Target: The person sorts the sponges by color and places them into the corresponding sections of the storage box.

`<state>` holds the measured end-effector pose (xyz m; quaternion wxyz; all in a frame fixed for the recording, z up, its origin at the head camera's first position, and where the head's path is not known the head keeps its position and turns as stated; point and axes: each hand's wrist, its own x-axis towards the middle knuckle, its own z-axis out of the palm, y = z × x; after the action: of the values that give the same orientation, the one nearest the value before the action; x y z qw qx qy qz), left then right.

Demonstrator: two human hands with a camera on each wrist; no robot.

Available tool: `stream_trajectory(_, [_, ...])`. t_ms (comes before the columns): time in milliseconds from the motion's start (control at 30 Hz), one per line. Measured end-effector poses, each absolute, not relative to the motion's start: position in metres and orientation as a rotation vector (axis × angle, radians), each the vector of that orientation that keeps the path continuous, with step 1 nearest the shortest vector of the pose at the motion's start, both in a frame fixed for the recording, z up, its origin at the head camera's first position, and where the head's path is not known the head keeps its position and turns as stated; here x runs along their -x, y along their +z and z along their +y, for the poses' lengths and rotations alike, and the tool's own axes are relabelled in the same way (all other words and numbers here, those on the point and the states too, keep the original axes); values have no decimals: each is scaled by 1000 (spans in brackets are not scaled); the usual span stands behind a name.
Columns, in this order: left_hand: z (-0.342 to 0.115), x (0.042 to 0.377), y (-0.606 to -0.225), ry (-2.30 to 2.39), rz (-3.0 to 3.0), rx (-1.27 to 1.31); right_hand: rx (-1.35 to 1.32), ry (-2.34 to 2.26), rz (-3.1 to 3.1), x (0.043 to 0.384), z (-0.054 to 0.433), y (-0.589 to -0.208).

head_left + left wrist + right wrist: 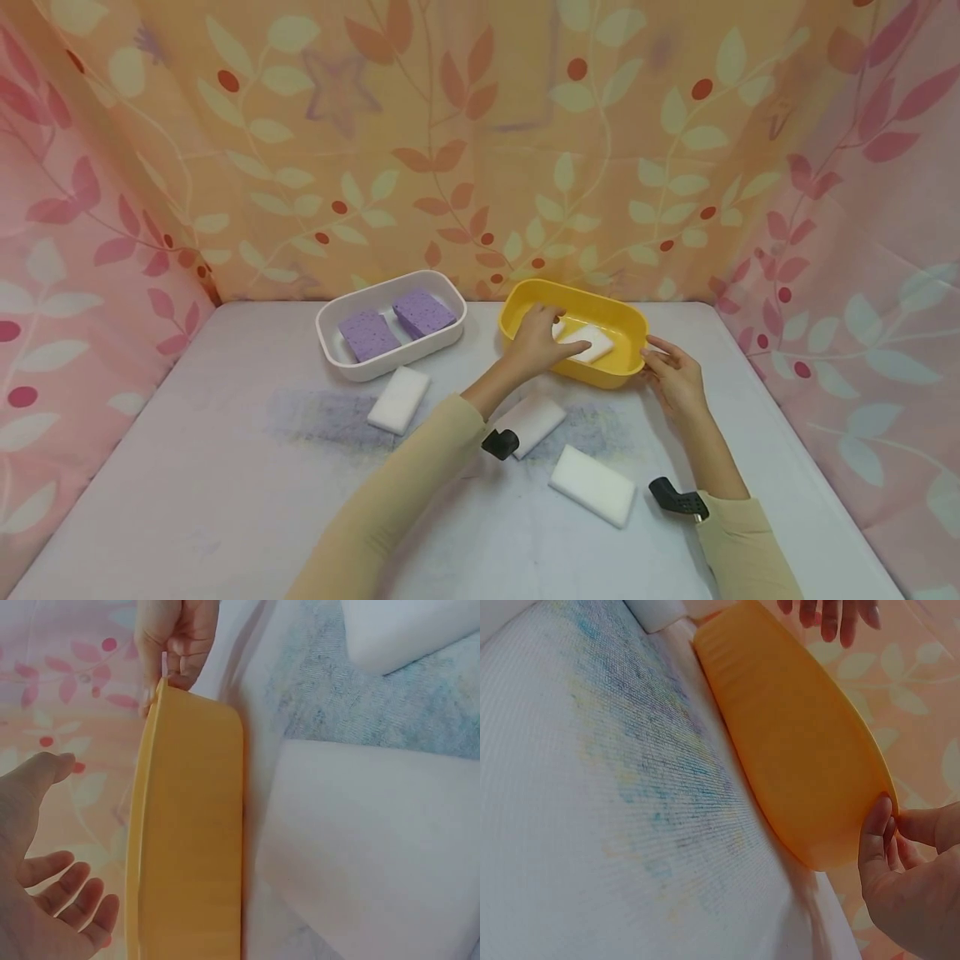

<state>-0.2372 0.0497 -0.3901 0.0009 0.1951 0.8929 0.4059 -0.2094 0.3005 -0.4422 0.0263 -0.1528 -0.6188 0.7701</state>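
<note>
At the back right of the table stands a yellow tub (626, 367) with white sponges (588, 342) inside. My right hand (677, 379) pinches the rim at its right end; the right wrist view shows thumb and fingers (876, 832) on either side of that edge. Over the tub's left part is my left hand (536, 342), thumb spread apart from the bent fingers, nothing between them. In the left wrist view this hand (52, 877) appears beside the tub's wall (191, 825), above the rim. It partly hides one white sponge in the tub.
To the left, a white tub (390, 364) holds two purple sponges (423, 313). Three white sponges lie on the table: one by the white tub (400, 400), one partly behind the left wrist (536, 422), another nearer the front (592, 486). Patterned curtains hang behind and at both sides.
</note>
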Motion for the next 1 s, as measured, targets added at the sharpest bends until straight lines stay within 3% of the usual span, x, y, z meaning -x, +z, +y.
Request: stream_trajectory(1000, [19,195,-408,1490,2688,-587,444,2393,-1902,210,302,-445])
